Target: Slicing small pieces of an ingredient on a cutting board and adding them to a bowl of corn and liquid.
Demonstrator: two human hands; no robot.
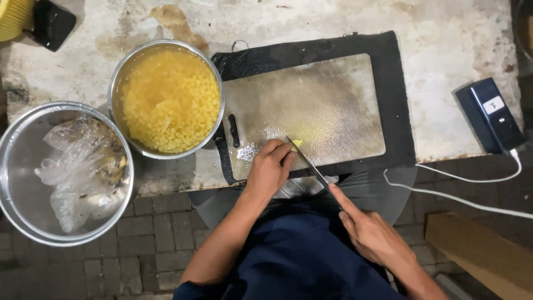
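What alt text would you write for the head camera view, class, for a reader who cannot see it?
A person's left hand steadies a small yellow piece on a cutting board while the right hand holds a knife against it. A pot of yellow cubes in water stands left of the board.

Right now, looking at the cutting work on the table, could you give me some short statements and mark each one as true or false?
1. The left hand presses a small yellow piece on the pale rectangular cutting board. True.
2. The right hand holds a wooden spoon. False: it holds a thin metal knife.
3. The round steel pot holds yellow diced pieces in liquid. True.
4. The wide steel bowl holds red fruit. False: crumpled clear plastic lies in it.
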